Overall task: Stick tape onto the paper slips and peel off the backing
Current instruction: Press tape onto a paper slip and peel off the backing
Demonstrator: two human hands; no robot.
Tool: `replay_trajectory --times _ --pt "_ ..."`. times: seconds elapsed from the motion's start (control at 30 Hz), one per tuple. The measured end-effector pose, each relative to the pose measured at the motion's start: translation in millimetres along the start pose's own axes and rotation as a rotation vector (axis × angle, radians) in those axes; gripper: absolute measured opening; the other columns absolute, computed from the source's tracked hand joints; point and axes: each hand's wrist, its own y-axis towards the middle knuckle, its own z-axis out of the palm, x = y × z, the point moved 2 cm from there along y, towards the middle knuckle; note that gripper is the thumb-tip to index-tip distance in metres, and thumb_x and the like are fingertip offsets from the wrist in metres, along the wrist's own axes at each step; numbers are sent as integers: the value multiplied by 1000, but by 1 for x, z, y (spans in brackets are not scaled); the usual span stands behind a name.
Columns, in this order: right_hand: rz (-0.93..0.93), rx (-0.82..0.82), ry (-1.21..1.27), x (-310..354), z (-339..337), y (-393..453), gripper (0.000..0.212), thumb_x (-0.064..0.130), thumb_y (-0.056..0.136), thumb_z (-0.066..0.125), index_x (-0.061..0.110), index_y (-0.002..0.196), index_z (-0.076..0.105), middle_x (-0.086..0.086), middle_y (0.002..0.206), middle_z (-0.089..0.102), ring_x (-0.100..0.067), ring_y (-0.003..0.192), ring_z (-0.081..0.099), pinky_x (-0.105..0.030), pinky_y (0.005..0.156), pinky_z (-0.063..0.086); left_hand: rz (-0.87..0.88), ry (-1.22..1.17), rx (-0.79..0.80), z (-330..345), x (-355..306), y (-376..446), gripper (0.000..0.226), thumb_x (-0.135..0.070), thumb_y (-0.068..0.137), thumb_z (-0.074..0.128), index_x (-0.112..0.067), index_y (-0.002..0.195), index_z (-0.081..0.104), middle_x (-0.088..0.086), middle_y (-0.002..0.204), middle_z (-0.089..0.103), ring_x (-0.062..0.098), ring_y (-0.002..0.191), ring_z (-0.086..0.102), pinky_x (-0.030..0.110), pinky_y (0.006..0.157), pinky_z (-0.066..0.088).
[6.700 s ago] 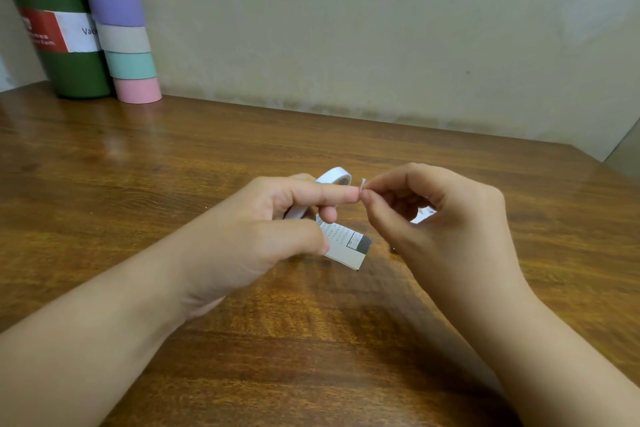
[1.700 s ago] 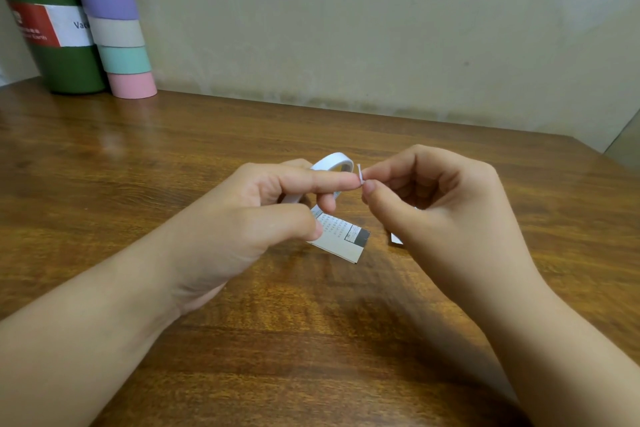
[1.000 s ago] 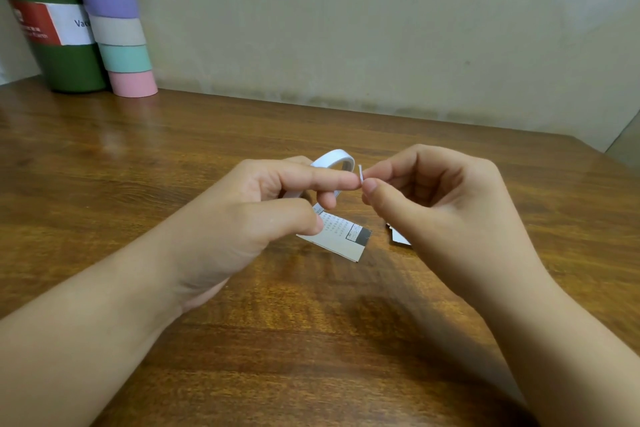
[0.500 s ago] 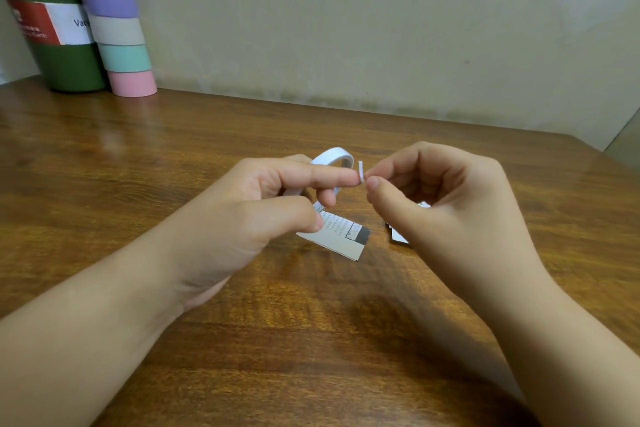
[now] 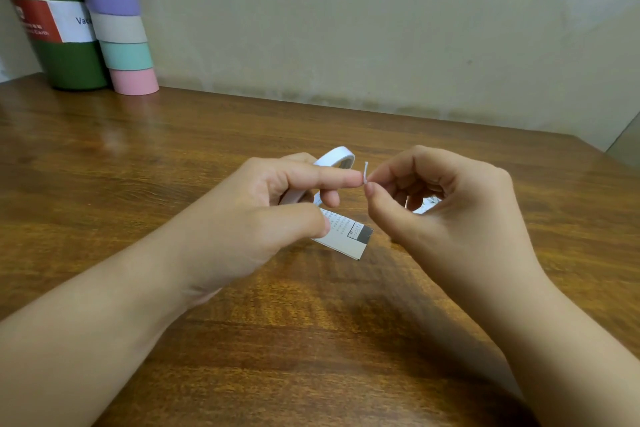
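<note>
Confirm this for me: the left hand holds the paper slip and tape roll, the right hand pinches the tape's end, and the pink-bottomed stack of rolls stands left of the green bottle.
One error: in the head view the pink-bottomed stack of rolls stands right of the green bottle, not left. The left hand does hold the paper slip and tape roll; the right hand pinches the tape's end.

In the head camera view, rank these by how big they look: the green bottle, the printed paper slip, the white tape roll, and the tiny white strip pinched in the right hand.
1. Green bottle, though cut off by the frame.
2 and 3. Printed paper slip and white tape roll: both half hidden by the left hand, too close to rank.
4. Tiny white strip, pinched by the right hand.
</note>
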Motion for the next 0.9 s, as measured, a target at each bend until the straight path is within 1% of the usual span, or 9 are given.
replay_trajectory --times 0.2,0.37,0.53,0.6,0.7,0.8,0.9 --pt "-6 7 -1 1 0 0 2 18 74 68 19 72 69 11 60 61 -4 60 56 -10 57 43 6 34 -8 0 1 -1 46 -10 64 55 -33 100 73 -15 74 53 5 64 40 12 61 36" --pt "5 21 -11 -1 0 0 9 10 76 72 17 72 68 9 60 62 -5 62 57 -11 58 44 14 98 -16 1 1 0 48 -13 65 55 -40 102 70 -16 75 52 12 66 39 19 65 36" --pt "3 25 -11 0 0 0 5 13 74 69 18 72 68 10 61 62 -6 63 57 -15 58 46 28 86 -23 1 0 -1 46 -13 66 55 -39 100 72 -15 74 52 6 64 41 15 63 36" --pt "2 25 -21 0 0 0 3 16 74 67 18 71 67 10 60 61 -7 62 57 -16 57 46 37 95 -29 1 1 -1 43 -14 68 56 -39 98 72 -15 73 53 7 64 43 15 63 38" --pt "6 46 -29 2 2 0 4 19 73 65 20 69 66 10 59 60 -6 61 56 -15 56 44 61 137 -94 2 3 0 31 -20 71 61 -38 92 74 -15 67 52 17 64 43 15 61 37" --pt "-2 74 2 4 7 -2 6 17 71 65 20 67 65 8 59 59 -5 59 54 -12 56 42 83 138 -201 3 6 2 20 -23 69 66 -35 82 75 -14 61 52 11 59 40 12 55 34" --pt "9 99 57 5 10 -3 8 17 71 66 21 65 63 6 62 60 -7 57 53 -11 54 40 101 142 -266 4 8 3 12 -23 67 69 -31 74 75 -13 58 55 3 55 41 10 52 33"
